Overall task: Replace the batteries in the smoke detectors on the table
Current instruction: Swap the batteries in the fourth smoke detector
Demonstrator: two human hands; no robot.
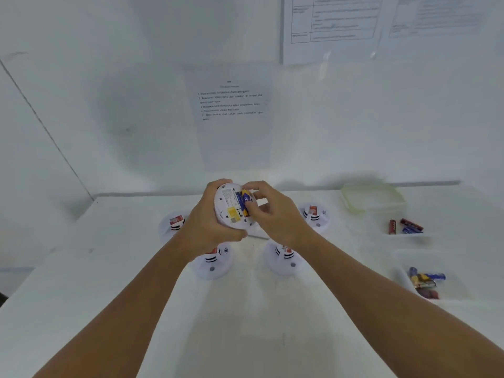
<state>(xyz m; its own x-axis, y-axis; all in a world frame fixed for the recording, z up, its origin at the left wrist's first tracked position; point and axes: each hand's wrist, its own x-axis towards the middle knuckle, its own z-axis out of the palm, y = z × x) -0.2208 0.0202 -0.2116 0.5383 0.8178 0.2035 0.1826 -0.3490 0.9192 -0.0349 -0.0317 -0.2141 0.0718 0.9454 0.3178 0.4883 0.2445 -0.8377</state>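
My left hand (210, 222) grips a white round smoke detector (231, 207), raised above the table with its back facing me. A blue and yellow battery (244, 203) sits in its open compartment, and my right hand (268, 211) pinches that battery with fingertips and thumb. Several other smoke detectors stand on the table: one at the left (174, 223), one near left (214, 261), one near right (285, 256), one at the right (316, 215). A flat white piece (259, 232) lies on the table under my hands.
A clear tray at the right (409, 237) holds red and blue batteries (406, 227). A nearer clear tray (447, 296) holds several blue, yellow and red batteries (425, 281). A green-rimmed lid (351, 208) lies at the back right. Instruction sheets (231, 105) hang on the wall.
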